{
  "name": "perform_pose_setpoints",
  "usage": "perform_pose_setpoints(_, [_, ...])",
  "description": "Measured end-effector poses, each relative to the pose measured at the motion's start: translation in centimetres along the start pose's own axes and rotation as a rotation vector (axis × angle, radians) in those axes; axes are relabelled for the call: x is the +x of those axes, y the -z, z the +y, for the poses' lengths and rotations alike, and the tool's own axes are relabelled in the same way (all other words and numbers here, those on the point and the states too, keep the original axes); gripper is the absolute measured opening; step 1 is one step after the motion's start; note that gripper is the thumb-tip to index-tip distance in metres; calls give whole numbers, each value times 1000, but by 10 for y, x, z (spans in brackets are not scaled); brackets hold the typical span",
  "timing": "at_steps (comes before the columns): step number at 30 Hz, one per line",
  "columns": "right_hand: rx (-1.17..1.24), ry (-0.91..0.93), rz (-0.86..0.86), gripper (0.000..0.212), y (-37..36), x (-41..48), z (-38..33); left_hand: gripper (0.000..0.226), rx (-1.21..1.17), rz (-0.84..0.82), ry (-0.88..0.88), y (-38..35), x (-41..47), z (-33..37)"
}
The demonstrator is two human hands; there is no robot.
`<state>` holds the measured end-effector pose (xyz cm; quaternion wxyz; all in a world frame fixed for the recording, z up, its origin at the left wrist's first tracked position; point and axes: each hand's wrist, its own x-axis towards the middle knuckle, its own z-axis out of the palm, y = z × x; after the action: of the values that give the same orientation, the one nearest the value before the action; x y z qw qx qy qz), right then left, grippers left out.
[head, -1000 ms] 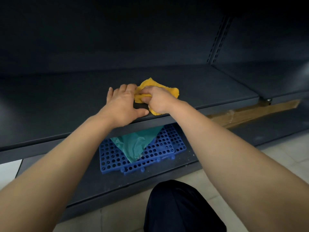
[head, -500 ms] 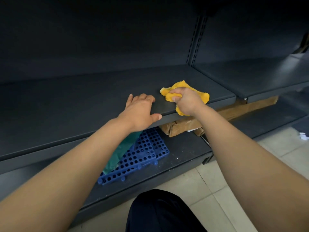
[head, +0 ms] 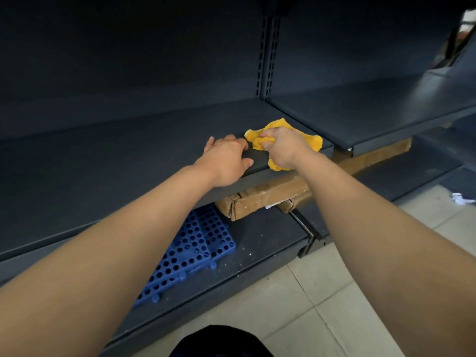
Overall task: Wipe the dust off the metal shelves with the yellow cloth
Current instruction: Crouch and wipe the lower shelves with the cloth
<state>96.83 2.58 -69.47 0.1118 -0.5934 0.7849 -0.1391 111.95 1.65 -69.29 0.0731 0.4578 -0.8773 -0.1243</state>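
A dark grey metal shelf (head: 128, 161) runs across the view at arm height. My right hand (head: 286, 146) grips a bunched yellow cloth (head: 310, 141) and holds it down on the shelf near its right end, by the front edge. Part of the cloth hangs over the edge under my wrist. My left hand (head: 226, 161) rests on the shelf's front edge just left of the cloth, fingers on top and thumb over the lip.
A second shelf (head: 373, 117) adjoins on the right past a slotted upright (head: 268, 55). On the bottom shelf (head: 257, 256) lie a blue perforated plastic mat (head: 195, 251) and a taped cardboard box (head: 260, 199). Pale floor tiles (head: 322, 305) lie below.
My right hand has carried the cloth rightward along the shelf to its right end. My left hand slid right after it along the front edge. The view has shifted right.
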Motion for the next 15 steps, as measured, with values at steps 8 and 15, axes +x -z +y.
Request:
perform_pose_setpoints(8, [-14, 98, -2, 38, -5, 32, -11, 54, -28, 29, 131, 9, 32, -14])
perform_pose_setpoints(15, [-136, 263, -66, 48, -22, 77, -51, 61, 37, 22, 264, 15, 47, -45])
